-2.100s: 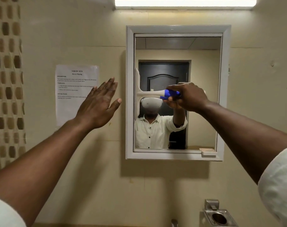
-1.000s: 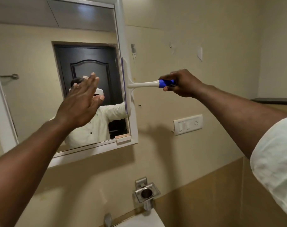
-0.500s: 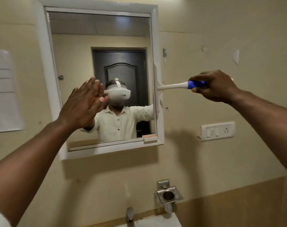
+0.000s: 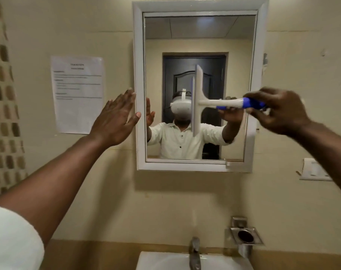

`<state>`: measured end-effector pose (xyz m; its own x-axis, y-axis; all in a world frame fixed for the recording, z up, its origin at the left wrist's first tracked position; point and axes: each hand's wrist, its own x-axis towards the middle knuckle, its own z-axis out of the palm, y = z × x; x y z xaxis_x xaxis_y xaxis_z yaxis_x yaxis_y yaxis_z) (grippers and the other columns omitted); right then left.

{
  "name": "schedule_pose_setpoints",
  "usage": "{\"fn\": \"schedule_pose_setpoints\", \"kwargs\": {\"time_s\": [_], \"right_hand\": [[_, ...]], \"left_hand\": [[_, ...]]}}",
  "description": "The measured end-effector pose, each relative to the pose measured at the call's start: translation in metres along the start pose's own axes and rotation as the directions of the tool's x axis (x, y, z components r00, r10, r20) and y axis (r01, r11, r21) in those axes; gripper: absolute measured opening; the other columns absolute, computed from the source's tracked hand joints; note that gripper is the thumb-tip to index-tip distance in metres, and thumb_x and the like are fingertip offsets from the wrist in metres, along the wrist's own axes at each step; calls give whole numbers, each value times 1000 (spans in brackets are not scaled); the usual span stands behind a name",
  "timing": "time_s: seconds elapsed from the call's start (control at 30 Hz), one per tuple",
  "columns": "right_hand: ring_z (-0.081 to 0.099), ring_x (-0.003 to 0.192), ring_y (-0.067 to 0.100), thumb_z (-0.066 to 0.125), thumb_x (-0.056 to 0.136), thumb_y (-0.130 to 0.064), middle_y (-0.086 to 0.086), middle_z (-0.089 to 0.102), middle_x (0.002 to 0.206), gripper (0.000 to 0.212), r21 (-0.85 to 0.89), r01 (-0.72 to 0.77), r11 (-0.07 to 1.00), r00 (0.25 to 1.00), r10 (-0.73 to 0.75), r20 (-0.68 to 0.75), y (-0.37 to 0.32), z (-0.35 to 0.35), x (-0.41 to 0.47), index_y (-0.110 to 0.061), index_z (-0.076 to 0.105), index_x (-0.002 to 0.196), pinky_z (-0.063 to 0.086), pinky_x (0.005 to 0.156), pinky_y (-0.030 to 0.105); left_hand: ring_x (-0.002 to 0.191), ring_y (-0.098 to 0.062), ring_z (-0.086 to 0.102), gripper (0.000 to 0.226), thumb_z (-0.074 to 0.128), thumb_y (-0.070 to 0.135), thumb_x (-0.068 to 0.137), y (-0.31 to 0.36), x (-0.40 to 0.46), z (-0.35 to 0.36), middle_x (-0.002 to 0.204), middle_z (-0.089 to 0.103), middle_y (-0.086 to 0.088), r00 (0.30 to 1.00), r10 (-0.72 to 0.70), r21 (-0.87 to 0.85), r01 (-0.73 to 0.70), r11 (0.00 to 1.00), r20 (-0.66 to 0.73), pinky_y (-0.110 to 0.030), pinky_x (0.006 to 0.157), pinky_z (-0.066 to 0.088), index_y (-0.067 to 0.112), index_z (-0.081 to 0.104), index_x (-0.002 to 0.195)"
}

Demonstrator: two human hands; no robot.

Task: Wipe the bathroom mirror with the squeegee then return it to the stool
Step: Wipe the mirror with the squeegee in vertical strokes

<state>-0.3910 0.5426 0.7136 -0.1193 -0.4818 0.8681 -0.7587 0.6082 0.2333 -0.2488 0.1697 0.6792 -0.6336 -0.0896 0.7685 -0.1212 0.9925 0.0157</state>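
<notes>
Right now R hand [image 4: 278, 112] grips white plastic squeegee w/ blue handle [image 4: 220, 103], blade upright on white-framed rectangular wall mirror [image 4: 199, 36]; L hand [image 4: 115, 121] flat, fingers spread, empty.

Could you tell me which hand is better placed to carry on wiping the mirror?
The right hand: it grips the squeegee by its blue handle, blade upright over the mirror. The left hand is open and empty beside the frame.
</notes>
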Motion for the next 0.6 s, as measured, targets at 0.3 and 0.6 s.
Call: {"fn": "schedule_pose_setpoints", "kwargs": {"time_s": [0.3,0.6], "right_hand": [[65,96,31,66,80,-33,9,68,117,40,117,75,990,983,-93,158,-94,102,15,-20,65,118,56,80,45],[65,86,31,72,79,-26,11,68,113,41,102,87,991,986,-100,134,-91,125,10,-18,65,118,56,76,41]], "left_hand": [[146,-9,-2,63,25,46,97,-13,-10,4,159,-5,6,1000,11,-5,-11,1000,15,-32,118,0,24,0,150],[147,-11,-2,62,24,46,97,-31,-18,13,159,-6,6,999,-13,7,13,1000,42,-34,119,0,25,-1,150]]}}
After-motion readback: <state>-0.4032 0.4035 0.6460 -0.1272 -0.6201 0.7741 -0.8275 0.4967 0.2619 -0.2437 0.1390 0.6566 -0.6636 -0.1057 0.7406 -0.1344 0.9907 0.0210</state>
